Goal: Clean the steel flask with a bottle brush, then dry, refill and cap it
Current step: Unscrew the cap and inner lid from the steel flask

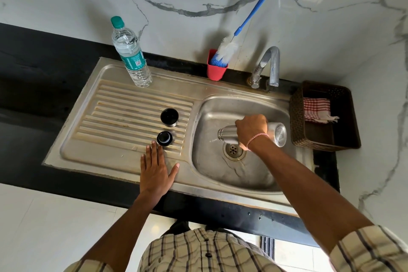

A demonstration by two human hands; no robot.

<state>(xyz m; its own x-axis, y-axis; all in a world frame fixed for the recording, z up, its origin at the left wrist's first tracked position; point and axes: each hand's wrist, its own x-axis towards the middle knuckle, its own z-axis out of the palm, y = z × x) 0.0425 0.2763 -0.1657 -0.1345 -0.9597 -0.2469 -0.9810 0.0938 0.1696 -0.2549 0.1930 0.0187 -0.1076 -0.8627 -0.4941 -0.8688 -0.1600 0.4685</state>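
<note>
Probably emptying: right hand (251,128) fingers clamp the steel flask (277,134) over the drain (233,150); left hand (154,169) fingers apart; bottle brush (229,47) is needed next

The flask (276,133) is brushed steel with a soft sheen, and the sink (123,104) is duller stainless metal, stained along its ribbed drainer. The water bottle (132,55) is clear glossy plastic, the basket (297,121) rough dark weave holding a checked cloth (316,109), and the table (33,68) matt black stone.

The right hand (251,130) holds the steel flask (276,133) tipped over the sink (212,174).
</note>
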